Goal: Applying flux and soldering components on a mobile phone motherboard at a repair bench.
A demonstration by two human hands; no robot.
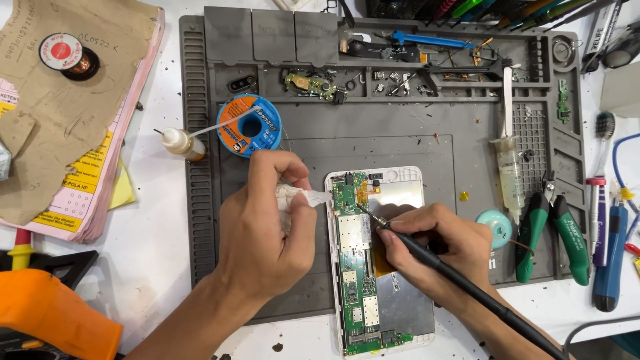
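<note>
Right now, soldering work on an opened phone.
Right hand [437, 243] has its grip pinched round a black soldering iron [467, 283], tip touching the green circuit board [357, 267] of the white phone [380, 260], which lies on the grey mat [300, 133] of the surface. Left hand [267, 223] pinches a crumpled white tissue [300, 197] just beside the phone's left edge. A blue solder-wick spool [249, 125] sits near above.

Opened phone [373, 267] on mat [413, 133], between both grips. Solder spool [249, 125] behind left grip [267, 227]. Pliers [552, 237] right of right grip [433, 247].
</note>
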